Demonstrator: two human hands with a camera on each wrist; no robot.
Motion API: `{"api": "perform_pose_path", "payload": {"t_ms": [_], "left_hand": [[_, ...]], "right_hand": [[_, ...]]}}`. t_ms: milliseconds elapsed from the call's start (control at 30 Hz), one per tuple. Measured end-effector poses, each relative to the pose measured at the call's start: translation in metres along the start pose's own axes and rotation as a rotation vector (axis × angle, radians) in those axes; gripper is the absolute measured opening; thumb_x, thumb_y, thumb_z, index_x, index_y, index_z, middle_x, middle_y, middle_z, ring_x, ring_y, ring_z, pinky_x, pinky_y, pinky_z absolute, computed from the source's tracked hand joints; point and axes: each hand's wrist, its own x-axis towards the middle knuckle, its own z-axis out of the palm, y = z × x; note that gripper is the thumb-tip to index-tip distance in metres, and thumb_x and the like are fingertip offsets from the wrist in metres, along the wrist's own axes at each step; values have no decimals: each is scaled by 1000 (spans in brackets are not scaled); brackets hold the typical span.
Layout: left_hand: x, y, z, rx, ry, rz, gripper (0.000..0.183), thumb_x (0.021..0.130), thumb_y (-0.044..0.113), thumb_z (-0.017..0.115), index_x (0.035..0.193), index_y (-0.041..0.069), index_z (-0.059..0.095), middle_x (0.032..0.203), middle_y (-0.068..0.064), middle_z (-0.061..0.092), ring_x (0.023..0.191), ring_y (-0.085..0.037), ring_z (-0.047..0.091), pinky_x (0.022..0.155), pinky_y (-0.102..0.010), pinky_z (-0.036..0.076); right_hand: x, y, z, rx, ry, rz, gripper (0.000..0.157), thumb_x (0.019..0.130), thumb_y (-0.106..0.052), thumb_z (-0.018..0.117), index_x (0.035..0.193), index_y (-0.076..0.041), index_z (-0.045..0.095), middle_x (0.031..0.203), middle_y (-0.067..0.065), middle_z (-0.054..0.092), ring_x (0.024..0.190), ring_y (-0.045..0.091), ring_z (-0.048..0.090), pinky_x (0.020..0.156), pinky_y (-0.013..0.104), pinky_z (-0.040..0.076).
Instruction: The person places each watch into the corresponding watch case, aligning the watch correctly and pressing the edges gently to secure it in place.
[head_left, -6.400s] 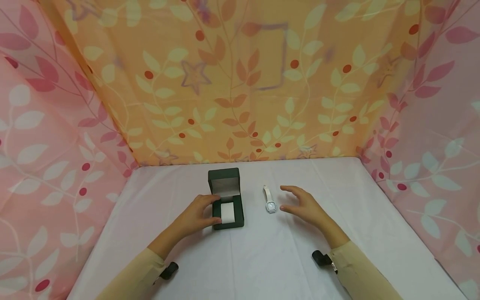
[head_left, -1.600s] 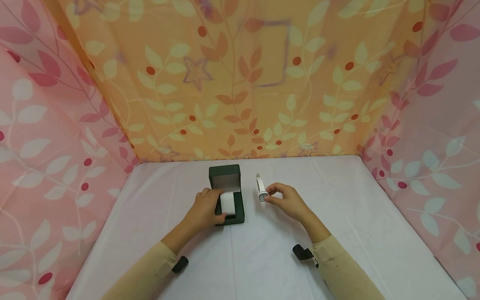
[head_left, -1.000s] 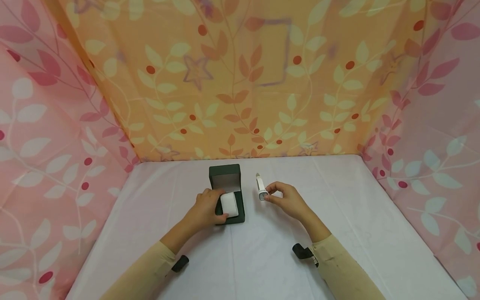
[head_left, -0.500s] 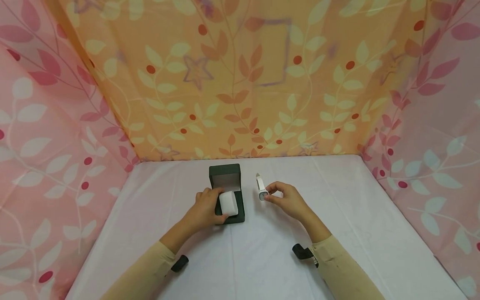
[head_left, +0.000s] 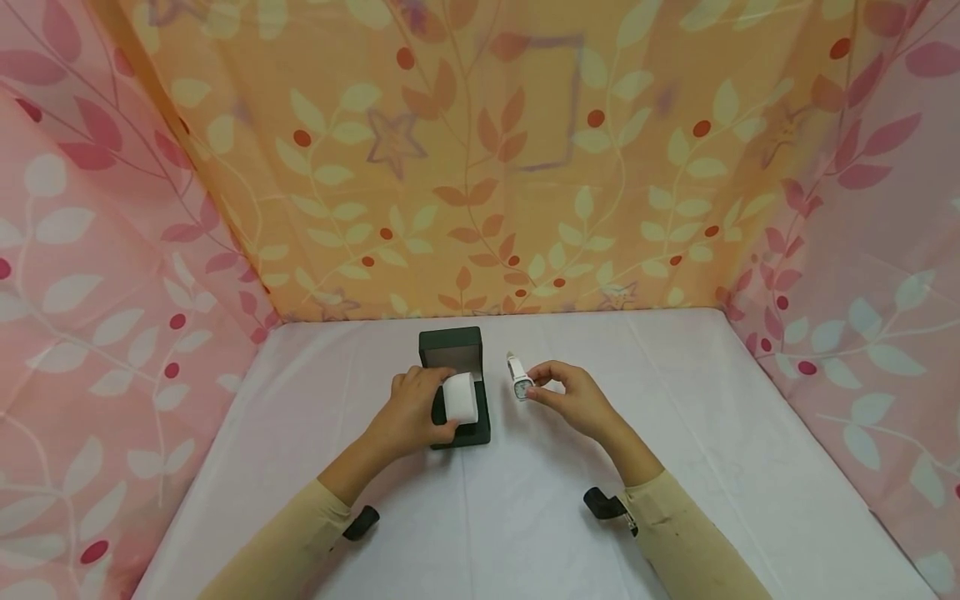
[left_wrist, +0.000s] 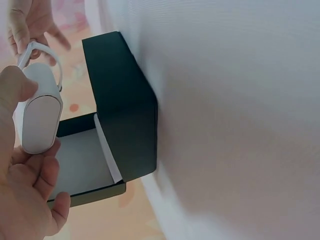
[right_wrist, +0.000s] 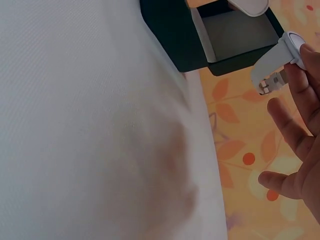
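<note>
In the head view a dark green watch box (head_left: 451, 339) stands with its lid up. My left hand (head_left: 408, 414) pinches a white watch cushion (head_left: 461, 398) between thumb and fingers; the left wrist view shows the cushion (left_wrist: 42, 115) lifted clear of the box (left_wrist: 122, 105). To the right of the box, my right hand (head_left: 573, 398) holds a white-strapped wristwatch (head_left: 521, 383) by its case, off the table. The strap's buckle end dangles free in the right wrist view, below the watch case (right_wrist: 294, 44). Part of the box's inside is hidden behind my left hand and the cushion.
A white cloth (head_left: 525, 517) covers the table. Yellow patterned fabric (head_left: 480, 167) hangs behind it, with pink patterned fabric (head_left: 112, 333) at either side. A small black camera (head_left: 362, 523) sits at my left wrist and another black camera (head_left: 602, 503) at my right.
Earlier the cushion sat in the box and the watch lay on the table. My right hand picked up the watch; my left hand raised the cushion. Just now the watch shifted slightly left.
</note>
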Motion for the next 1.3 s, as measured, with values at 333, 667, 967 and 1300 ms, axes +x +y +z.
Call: {"api": "perform_pose_path", "payload": {"t_ms": [333, 667, 967, 1300], "left_hand": [[4, 13, -8, 43, 28, 37, 76, 68, 46, 80, 131, 14, 53, 123, 5, 61, 107, -14, 46, 94, -44, 30], [9, 21, -11, 51, 41, 67, 75, 67, 46, 81, 129, 14, 53, 120, 6, 60, 106, -13, 46, 93, -41, 31], [12, 26, -11, 44, 63, 87, 76, 67, 44, 81, 131, 15, 51, 123, 6, 58, 110, -14, 45, 90, -40, 31], [14, 32, -11, 25, 69, 114, 76, 67, 43, 82, 130, 15, 52, 122, 4, 59, 112, -17, 48, 92, -43, 32]], "right_hand": [[-4, -16, 0, 23, -9, -16, 27, 81, -41, 74, 104, -27, 67, 98, -7, 68, 103, 18, 57, 104, 61, 31], [-7, -28, -1, 78, -19, -17, 29, 81, -43, 74, 104, -26, 67, 98, -7, 68, 105, 17, 57, 105, 61, 30], [-7, -38, 2, 112, -19, -54, 27, 82, -41, 74, 103, -25, 68, 97, -6, 69, 103, 16, 58, 105, 58, 31], [-6, -45, 7, 137, -32, -61, 23, 85, -32, 73, 105, -22, 69, 98, -4, 69, 104, 17, 57, 103, 55, 34]]}}
